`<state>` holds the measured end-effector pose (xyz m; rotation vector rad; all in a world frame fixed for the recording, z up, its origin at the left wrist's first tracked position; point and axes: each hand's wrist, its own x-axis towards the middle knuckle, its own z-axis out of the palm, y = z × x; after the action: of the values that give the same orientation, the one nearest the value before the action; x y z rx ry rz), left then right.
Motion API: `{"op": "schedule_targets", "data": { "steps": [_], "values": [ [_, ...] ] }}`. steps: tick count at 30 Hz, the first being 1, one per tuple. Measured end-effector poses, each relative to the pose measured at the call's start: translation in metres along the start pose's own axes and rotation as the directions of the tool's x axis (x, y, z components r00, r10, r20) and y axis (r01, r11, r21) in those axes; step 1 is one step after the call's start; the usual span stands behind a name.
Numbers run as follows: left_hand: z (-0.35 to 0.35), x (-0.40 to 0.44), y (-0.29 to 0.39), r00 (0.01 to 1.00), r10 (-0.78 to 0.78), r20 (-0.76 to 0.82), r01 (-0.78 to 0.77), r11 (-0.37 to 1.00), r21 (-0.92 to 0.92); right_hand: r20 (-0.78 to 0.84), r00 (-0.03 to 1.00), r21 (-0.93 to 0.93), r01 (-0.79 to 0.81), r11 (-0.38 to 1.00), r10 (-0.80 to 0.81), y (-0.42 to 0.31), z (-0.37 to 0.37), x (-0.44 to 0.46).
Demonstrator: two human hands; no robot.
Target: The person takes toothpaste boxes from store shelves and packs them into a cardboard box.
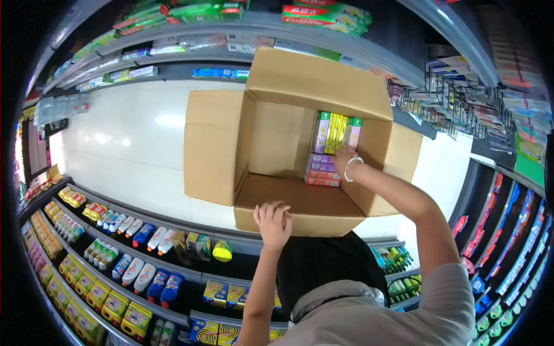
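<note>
A large open cardboard box (pixel 277 138) stands on the floor before me, its flaps folded outward. Inside, against its right side, sit several slim toothpaste boxes: yellow ones (pixel 336 134) upright between green-and-purple ones, with purple (pixel 320 162) and red ones (pixel 322 178) stacked nearer me. My right hand (pixel 347 160), with a beaded bracelet on the wrist, reaches in and has its fingers closed at the near end of the rightmost green-and-purple box (pixel 353 131); its fingertips are partly hidden. My left hand (pixel 273 222) rests on the near flap (pixel 311 224), fingers apart and slightly bent.
Shelves of boxed toothpaste (pixel 329 17) run along the far side. Behind me, the lower-left shelves hold white bottles (pixel 144 277), yellow jugs (pixel 137 321) and yellow-blue boxes (pixel 216 292). Hanging packets (pixel 456 95) line the upper right. White tiled floor (pixel 133 132) shows left of the box.
</note>
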<state>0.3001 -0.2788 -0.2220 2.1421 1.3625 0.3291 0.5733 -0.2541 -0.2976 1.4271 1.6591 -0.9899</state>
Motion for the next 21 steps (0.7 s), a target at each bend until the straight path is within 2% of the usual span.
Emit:
{"op": "schedule_targets", "data": {
  "steps": [3, 6, 7, 8, 10, 12, 16, 18, 21],
  "values": [
    [-0.017, -0.006, 0.014, 1.000, 0.022, 0.009, -0.021, 0.994, -0.103, -0.229, 0.970, 0.112, 0.116, 0.987, -0.088, -0.020, 0.006, -0.029],
    [-0.022, -0.022, 0.030, 1.000, 0.018, 0.004, -0.017, 0.993, -0.121, -0.355, 0.921, 0.312, 0.277, 0.909, -0.159, -0.044, 0.009, -0.062],
    [-0.028, -0.024, 0.041, 1.000, 0.018, -0.004, -0.018, 0.992, -0.122, -0.383, 0.915, 0.401, 0.291, 0.869, -0.130, -0.052, 0.016, -0.070],
    [-0.030, -0.029, 0.047, 0.999, 0.024, -0.022, -0.026, 0.994, -0.103, -0.405, 0.904, 0.391, 0.309, 0.867, -0.140, -0.059, 0.024, -0.078],
    [-0.030, -0.041, 0.055, 0.998, 0.034, 0.046, -0.026, 0.985, -0.168, -0.568, 0.805, 0.297, 0.394, 0.870, -0.171, -0.070, 0.039, -0.093],
    [-0.036, -0.047, 0.066, 0.996, 0.081, 0.047, -0.067, 0.967, -0.246, -0.517, 0.841, 0.317, 0.359, 0.878, -0.157, -0.079, 0.052, -0.102],
    [-0.055, -0.047, 0.070, 0.974, 0.212, 0.077, -0.182, 0.940, -0.288, -0.592, 0.805, 0.381, 0.302, 0.874, -0.020, -0.098, 0.074, -0.124],
    [-0.067, -0.042, 0.064, 0.959, 0.279, 0.047, -0.253, 0.920, -0.301, -0.625, 0.777, 0.420, 0.252, 0.872, 0.076, -0.111, 0.074, -0.133],
    [-0.096, -0.037, 0.049, 0.939, 0.345, 0.010, -0.325, 0.894, -0.309, -0.628, 0.766, 0.438, 0.202, 0.876, 0.138, -0.134, 0.061, -0.140]
  ]
}}
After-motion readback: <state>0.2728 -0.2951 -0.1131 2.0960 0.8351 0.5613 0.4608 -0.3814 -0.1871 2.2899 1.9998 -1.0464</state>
